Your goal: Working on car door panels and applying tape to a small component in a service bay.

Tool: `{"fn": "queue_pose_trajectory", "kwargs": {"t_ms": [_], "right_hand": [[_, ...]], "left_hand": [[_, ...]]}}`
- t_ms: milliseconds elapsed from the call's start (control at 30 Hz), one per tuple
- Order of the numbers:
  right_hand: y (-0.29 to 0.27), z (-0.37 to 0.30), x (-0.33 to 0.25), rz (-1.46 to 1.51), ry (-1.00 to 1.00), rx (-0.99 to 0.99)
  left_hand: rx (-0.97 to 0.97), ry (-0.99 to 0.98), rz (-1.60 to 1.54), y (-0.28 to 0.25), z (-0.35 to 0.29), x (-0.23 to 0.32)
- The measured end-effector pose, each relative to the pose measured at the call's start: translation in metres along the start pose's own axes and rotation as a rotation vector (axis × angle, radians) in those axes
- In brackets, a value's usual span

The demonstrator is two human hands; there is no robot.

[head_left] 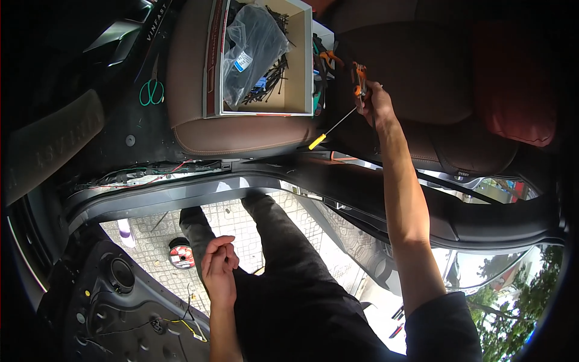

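Observation:
With the arm stretched toward the far right, my right hand (375, 104) is closed around an orange-and-black hand tool (359, 77); its exact kind is hard to make out. Just below that hand, a screwdriver (318, 141) with a yellow handle and long thin shaft lies at the seat's edge. My left hand (220, 268) hangs in front of my legs, its fingers loosely bent and partly apart, with nothing visible in it. Beside the right hand, an open box (298, 72) on the brown seat holds a clear plastic bag (259, 45) and black cable ties (274, 84).
Green-handled scissors (152, 92) lie on the car floor at left. Wires (163, 176) run along the exposed door sill. A door panel (129, 323) with a speaker stands lower left. On the paving outside are a red-and-white spool (181, 256) and a white-and-purple can (126, 232).

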State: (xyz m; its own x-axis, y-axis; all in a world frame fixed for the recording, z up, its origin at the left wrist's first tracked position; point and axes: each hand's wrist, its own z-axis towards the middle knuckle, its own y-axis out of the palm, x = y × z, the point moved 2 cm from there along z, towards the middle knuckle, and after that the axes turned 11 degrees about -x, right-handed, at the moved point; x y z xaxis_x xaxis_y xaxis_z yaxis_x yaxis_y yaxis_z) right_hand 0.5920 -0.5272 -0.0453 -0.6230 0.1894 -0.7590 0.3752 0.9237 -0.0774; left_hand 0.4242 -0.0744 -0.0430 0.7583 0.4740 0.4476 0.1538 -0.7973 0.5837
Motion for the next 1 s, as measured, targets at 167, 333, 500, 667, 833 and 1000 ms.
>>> {"fn": "queue_pose_trajectory", "kwargs": {"t_ms": [167, 333, 500, 667, 833, 1000], "right_hand": [[-0.023, 0.005, -0.035, 0.273, -0.076, -0.248], [-0.007, 0.015, -0.052, 0.43, -0.103, -0.228], [-0.009, 0.059, -0.077, 0.26, -0.049, -0.254], [0.029, 0.099, -0.09, -0.144, 0.066, -0.348], [0.033, 0.124, -0.067, -0.737, 0.14, -0.177], [0.017, 0.139, -0.036, -1.446, -0.175, 0.328]], "left_hand": [[-0.036, 0.004, 0.002, 0.024, 0.019, 0.009], [-0.049, -0.019, 0.027, 0.038, 0.021, 0.002], [-0.071, -0.078, 0.11, 0.047, 0.02, 0.001], [-0.026, -0.044, 0.1, 0.045, 0.021, 0.003], [-0.031, -0.047, 0.12, 0.046, 0.023, 0.0], [-0.005, -0.048, 0.087, 0.046, 0.022, -0.001]]}}
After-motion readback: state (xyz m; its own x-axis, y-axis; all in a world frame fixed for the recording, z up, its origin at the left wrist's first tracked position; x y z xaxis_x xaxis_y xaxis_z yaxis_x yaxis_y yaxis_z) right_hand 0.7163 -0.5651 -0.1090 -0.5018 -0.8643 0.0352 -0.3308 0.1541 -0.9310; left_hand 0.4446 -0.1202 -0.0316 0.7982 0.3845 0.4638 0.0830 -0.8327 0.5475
